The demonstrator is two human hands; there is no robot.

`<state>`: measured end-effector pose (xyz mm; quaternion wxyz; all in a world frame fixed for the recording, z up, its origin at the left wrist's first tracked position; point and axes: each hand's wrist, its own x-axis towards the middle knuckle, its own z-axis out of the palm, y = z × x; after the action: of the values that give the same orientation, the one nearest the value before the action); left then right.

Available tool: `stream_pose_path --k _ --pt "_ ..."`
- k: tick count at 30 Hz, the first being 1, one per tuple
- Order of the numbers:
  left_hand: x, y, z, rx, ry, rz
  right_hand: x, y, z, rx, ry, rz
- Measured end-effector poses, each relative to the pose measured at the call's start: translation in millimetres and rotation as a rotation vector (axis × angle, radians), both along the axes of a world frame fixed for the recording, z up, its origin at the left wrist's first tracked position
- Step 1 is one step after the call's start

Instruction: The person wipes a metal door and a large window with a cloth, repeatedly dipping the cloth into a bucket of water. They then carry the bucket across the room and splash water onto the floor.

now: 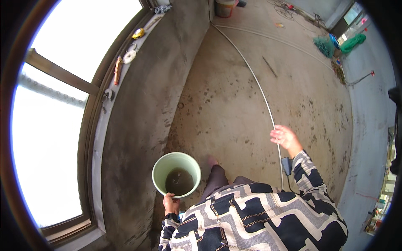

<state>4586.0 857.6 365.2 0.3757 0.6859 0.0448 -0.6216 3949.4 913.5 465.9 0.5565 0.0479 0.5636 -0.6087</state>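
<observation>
My left hand grips the near rim of a pale green plastic bucket. Dark, murky water covers the bucket's bottom, with a small glint on its surface. The bucket is beside the lower part of a grey plastered wall, left of my legs. Out to the right, my right hand is held over the floor with its fingers apart and nothing in it. A thin white pipe or cable runs along the concrete floor and passes beneath that hand in the view.
On the window sill lie a yellow tape measure, a white disc and an orange-brown handled item. A thin rod rests on the wet-spotted floor. Green netting and another bucket stand farther off.
</observation>
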Motion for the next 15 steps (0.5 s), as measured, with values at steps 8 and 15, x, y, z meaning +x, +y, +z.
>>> stream_pose_path --k 8,15 --pt "-169 -75 140 -0.311 -0.241 -0.602 131 -133 22 -0.186 -0.227 0.568" --pt "-274 -152 192 -0.544 -0.033 -0.796 178 -242 -93 0.158 0.395 0.452"
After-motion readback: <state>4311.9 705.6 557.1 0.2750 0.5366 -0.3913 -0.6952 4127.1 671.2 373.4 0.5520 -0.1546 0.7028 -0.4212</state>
